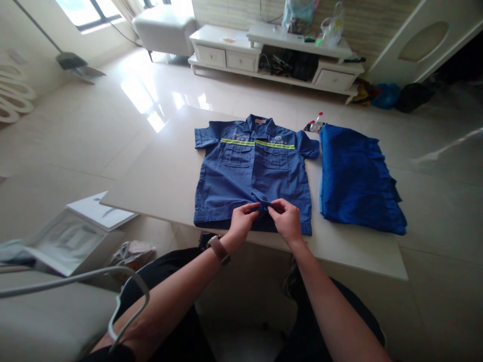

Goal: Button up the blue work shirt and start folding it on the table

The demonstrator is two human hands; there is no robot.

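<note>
One work shirt [252,171], one folded blue pile [356,178], two hands, one table [166,171].

A home living room: white TV cabinet [275,55], glossy tiled floor [113,125].

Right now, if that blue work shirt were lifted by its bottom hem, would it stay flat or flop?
The blue work shirt would probably flop: it is thin cloth, wrinkling where the left hand and right hand pinch its hem. It likely feels light. Pushed, it would probably bunch rather than slide across the smooth table.
</note>
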